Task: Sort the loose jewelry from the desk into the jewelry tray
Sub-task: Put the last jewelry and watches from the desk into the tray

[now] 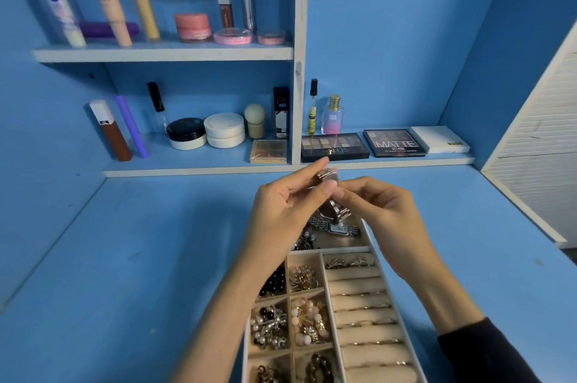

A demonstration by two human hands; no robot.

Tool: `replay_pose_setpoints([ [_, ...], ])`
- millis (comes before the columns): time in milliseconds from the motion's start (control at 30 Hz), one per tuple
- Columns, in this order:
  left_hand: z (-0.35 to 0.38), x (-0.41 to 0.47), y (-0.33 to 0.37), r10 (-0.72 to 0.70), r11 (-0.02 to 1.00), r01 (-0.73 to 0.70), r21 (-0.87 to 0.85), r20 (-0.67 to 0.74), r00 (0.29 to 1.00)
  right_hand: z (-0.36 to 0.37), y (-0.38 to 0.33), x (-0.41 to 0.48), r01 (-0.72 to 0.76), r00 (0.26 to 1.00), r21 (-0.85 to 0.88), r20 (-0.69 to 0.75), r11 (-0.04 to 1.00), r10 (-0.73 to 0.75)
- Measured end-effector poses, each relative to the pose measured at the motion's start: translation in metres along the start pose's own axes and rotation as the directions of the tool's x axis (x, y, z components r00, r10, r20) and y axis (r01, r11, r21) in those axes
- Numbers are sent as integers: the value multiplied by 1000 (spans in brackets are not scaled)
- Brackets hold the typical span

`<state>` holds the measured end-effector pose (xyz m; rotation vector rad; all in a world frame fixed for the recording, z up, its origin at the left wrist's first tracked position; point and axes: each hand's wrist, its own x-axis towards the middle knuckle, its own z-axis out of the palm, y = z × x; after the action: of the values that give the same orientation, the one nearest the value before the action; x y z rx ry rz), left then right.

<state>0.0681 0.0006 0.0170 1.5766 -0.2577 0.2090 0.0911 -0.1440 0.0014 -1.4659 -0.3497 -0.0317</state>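
Wristwatch point(335, 212), silver link band: pinched at its upper end by the left hand point(281, 211) and just below by the right hand point(384, 214), long axis hanging downward. Directly beneath is the far compartment point(343, 242) of the jewelry tray point(331, 250), which holds another watch point(338, 229); lowering it straight down looks sufficient.

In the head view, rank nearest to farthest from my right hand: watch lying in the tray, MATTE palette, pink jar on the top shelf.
From the right hand, pinching the held watch:
1. Lying watch, in the tray beneath it.
2. MATTE palette, lower shelf, ahead.
3. Pink jar, top shelf, far left.
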Motion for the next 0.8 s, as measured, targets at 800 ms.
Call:
replay_pose_setpoints([
  [800,7,0,-3,-1,995,-9,-96,-106,994,8,1,-2,24,999,-198,-25,980,-29],
])
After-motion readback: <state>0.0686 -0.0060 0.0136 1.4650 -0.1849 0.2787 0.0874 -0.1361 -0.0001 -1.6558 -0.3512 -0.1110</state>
